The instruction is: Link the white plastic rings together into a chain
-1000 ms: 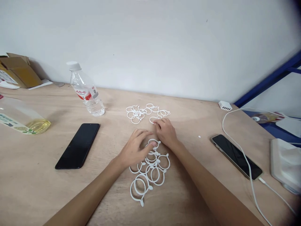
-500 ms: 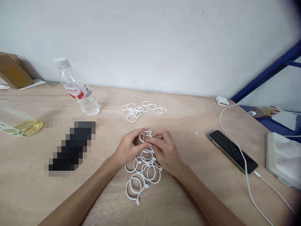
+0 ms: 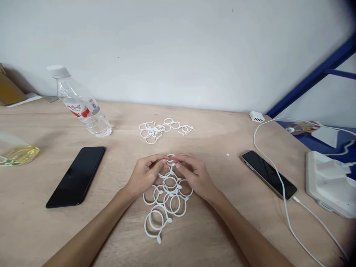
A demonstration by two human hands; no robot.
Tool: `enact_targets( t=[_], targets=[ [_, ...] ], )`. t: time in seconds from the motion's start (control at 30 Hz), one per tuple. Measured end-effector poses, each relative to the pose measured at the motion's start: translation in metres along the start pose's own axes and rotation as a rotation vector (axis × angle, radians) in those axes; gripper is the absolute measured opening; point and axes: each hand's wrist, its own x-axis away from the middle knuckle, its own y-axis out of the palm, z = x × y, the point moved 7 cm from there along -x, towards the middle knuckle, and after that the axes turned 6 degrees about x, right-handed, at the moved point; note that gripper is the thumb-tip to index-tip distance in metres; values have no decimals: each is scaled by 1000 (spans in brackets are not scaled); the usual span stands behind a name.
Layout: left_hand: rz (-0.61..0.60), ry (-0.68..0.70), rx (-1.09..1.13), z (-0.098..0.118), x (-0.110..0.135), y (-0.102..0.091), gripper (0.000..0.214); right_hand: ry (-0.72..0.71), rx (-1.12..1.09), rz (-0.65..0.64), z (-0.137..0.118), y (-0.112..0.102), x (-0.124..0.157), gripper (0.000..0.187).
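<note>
Between my fingertips is a white plastic ring (image 3: 170, 155) with a small clasp-like end, partly hidden by the fingers. My left hand (image 3: 146, 175) pinches it from the left with thumb and forefinger. From the other side my right hand (image 3: 198, 178) grips it, thumb and fingers close together. Just below and between both hands lies a loose pile of similar white rings (image 3: 170, 196), overlapping on the wooden table (image 3: 119, 230). Farther back, a second cluster of white rings (image 3: 151, 132) rests on the tabletop.
A black phone (image 3: 76, 178) and a water bottle (image 3: 83, 107) are on the left, with a container of yellow liquid (image 3: 22, 154) beyond. To the right are another phone (image 3: 269, 174) with a white cable (image 3: 286, 207), a white charger (image 3: 256, 116) and a white device (image 3: 330, 181).
My view has shifted slightly, moving the scene left in the picture. The hands have brought their fingertips together around the ring, which now sits lower and is more covered.
</note>
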Motion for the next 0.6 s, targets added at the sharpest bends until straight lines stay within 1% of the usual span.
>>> enact_targets(
  t=[0.07,0.17,0.27,0.37,0.43,0.5,0.6],
  targets=[
    [-7,-5,20,1,0,0,28,-24,-21,-26,-4,2,1,21],
    [-12,-21,29,3,0,1,29,-19,-25,2,-4,1,2,17],
    [-13,-39,39,1,2,3,35,23,-3,64,1,-2,3,13],
    [-40,-34,8,0,3,5,48,90,-3,130,9,-6,3,17],
    [-56,-21,-33,-1,3,6,49,124,-14,146,13,-7,3,20],
    [-71,-7,-66,0,3,7,45,144,-40,123,14,-6,2,21],
    [-98,25,-133,3,3,8,39,132,-110,56,13,-1,0,21]
  ],
)
